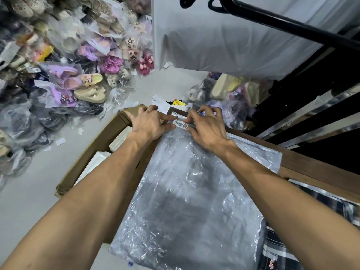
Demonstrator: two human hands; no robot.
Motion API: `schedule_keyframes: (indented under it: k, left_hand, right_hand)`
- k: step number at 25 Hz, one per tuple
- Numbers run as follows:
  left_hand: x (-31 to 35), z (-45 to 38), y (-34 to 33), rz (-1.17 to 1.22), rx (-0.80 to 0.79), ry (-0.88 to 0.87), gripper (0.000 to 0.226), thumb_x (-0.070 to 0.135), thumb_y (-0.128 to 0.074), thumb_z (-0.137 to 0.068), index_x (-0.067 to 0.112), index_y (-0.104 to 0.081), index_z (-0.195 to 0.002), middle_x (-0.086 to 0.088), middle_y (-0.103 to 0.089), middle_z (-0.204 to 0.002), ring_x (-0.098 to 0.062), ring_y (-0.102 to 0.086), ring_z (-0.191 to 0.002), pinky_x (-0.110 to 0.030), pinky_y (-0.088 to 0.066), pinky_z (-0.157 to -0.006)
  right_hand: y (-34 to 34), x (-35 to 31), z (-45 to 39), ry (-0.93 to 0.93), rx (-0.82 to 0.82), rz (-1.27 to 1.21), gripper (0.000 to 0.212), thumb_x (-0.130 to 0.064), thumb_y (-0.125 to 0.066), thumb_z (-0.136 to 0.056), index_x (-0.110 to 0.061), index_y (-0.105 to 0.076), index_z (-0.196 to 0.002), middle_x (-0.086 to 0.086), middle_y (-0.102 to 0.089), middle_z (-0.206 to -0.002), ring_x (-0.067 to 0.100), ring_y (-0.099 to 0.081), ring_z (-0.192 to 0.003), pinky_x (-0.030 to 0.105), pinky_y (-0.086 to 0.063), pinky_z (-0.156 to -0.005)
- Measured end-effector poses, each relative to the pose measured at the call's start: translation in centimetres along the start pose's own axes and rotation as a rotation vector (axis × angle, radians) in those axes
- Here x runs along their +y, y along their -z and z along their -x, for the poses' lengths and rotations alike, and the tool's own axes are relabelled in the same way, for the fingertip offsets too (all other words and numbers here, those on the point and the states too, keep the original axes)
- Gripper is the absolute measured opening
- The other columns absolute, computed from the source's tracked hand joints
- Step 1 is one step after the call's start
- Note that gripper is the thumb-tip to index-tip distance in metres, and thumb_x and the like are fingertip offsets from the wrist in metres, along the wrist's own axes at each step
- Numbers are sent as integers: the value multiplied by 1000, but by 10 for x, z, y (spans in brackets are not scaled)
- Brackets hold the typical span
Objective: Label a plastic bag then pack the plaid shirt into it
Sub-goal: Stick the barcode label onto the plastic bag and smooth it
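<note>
While the clear crinkled plastic bag (187, 184) lies flat over a brown cardboard box (101, 145), both hands press a white barcode sticker (181, 124) near its far edge, digits unreadable: left hand (150, 123) flattened, right hand (204, 125) pinching. The dark plaid shirt (280, 248) lies beside the bag.

Both my arms reach forward over a clear plastic bag (187, 191) spread flat across an open cardboard box (91, 151). My left hand (150, 123) lies palm down on the bag's far end, thumb touching the edge of a white barcode label (181, 124). My right hand (206, 126) presses its fingertips on the label's other end, the fingers curled. The label sits on the plastic near the bag's far edge, slightly tilted. The plaid shirt (280, 248) shows under and beside the bag at my lower right. Bagged sandals (81, 82) are heaped on the floor to my left.
</note>
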State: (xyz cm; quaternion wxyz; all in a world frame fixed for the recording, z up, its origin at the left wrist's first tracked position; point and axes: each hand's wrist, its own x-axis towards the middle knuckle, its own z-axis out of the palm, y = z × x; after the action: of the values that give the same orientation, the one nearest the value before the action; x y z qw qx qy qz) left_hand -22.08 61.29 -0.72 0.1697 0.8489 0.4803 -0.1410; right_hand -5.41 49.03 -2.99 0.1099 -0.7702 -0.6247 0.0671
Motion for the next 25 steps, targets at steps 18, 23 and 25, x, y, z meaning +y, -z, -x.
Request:
schedule_keyframes:
  k: [18, 23, 25]
  left_hand:
    - [2, 3, 4, -29, -20, -35, 39, 76, -48, -86, 67, -56, -123, 4, -51, -139, -33, -39, -133, -80, -15, -105]
    - [7, 2, 9, -29, -45, -36, 38, 74, -53, -85, 64, -60, -120, 3, -54, -130, -34, -41, -131, -80, -14, -106]
    - [7, 2, 9, -9, -49, -23, 38, 74, -54, -84, 63, -61, -120, 4, -54, -129, -33, -41, -131, -81, -13, -106]
  right_hand:
    - [-2, 9, 10, -13, 86, 0, 23, -46, -69, -87, -29, -58, -98, -8, -68, -80, 18, -54, -111, 39, -23, -97]
    - [-6, -9, 18, -93, 151, -4, 18, -30, -73, -85, -26, -57, -94, -8, -68, -69, 21, -56, -105, 38, -23, -92]
    - [-8, -18, 25, -146, 205, -30, 18, -25, -72, -85, -25, -58, -96, -7, -69, -70, 24, -57, -105, 39, -25, -88]
